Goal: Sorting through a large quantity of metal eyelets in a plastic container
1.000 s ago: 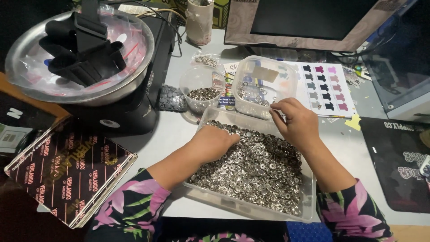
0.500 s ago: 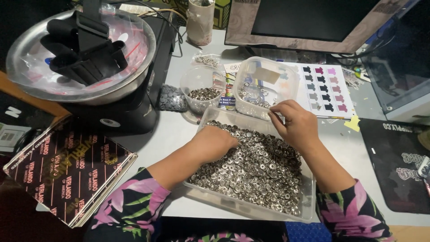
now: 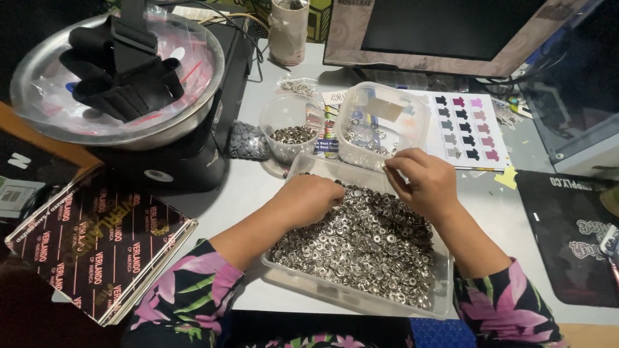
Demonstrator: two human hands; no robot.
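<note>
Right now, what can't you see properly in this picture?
- Head view: left hand fingertips, buried among the silver rings.
- Head view: whatever the right hand pinches, too small and covered by its fingers.
- Head view: tray bottom, covered by rings.
- Head view: monitor top, cut off by the edge.

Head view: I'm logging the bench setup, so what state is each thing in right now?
Large clear tray: open, heaped with silver snap parts.
Left hand: knuckles up, fingers in the pile.
Right hand: above the tray's far edge, fingertips pinched; what they hold is too small to tell.
Round tub: open, partly filled.
Square tub: open, a few pieces.
Monitor: dark.
</note>
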